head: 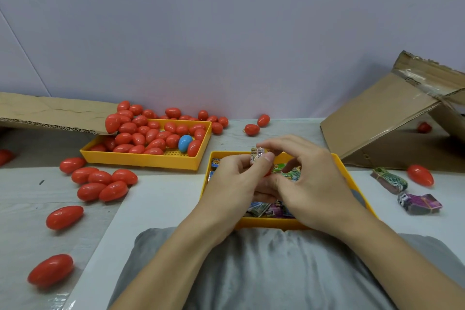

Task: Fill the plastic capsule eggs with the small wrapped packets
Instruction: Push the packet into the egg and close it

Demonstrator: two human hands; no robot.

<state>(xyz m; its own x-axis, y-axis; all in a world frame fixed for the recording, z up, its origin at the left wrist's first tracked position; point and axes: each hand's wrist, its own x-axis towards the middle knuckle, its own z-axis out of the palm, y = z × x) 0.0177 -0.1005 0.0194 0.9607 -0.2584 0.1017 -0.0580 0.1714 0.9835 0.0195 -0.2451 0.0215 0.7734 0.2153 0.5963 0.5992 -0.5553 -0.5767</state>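
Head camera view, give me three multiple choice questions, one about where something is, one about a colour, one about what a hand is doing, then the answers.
1. Where does the single blue plastic capsule egg lie?
A. in the far yellow plastic tray among red eggs
B. in the near yellow tray of packets
C. on the cardboard box

2. What colour are the loose plastic capsule eggs on the table's left?
A. green
B. red
C. white

3. What is the left hand doing?
A. lying flat on the table
B. pinching a small wrapped packet
C. lifting the tray

Answers: 1 A, it lies by the tray's right end; 2 B, all look red; 3 B, thumb and fingers close on the packet over the near yellow tray, the right hand beside it.
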